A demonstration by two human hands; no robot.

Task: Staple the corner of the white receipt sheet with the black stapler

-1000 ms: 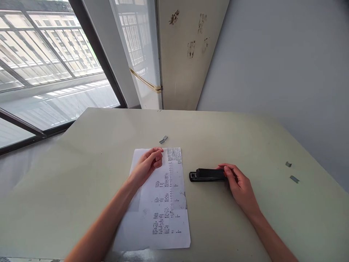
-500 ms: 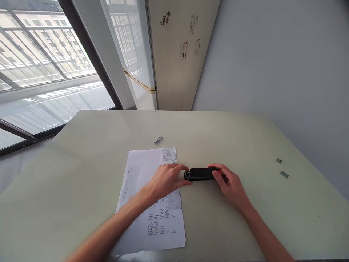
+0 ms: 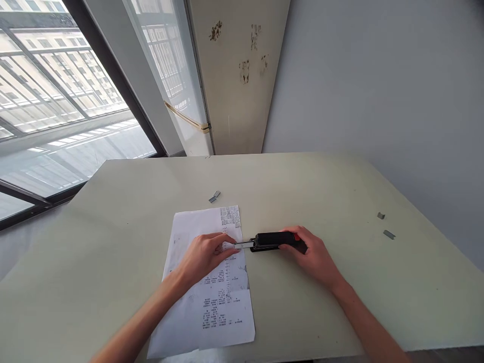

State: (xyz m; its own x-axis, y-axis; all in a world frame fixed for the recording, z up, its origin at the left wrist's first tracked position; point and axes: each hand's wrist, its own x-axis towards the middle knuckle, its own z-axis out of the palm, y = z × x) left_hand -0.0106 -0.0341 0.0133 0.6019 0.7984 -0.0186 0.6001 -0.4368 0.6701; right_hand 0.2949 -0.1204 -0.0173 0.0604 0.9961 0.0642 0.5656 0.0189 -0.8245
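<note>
A black stapler [image 3: 273, 239] lies just right of the printed paper, its left end facing the sheet. My right hand [image 3: 312, 254] is wrapped round its right end, where a bit of red shows. From the left end sticks out a thin metal staple tray [image 3: 244, 244], partly drawn from the body. Thumb and fingers of my left hand [image 3: 206, 254] pinch the outer tip of this tray, above the paper [image 3: 230, 307]. Whether staples sit in the tray is too small to tell.
Two small strips of staples [image 3: 215, 196] lie beyond the paper. Two more staple strips [image 3: 388, 234] rest on the right side of the pale table [image 3: 124, 201]. Behind the table stand a grey wall [image 3: 378, 75], a stained cabinet [image 3: 238, 111] and a window [image 3: 56, 85].
My left hand has moved left, away from the stapler's body, and the metal tray now extends from its left end. My right hand still holds the stapler. The view has shifted slightly.
</note>
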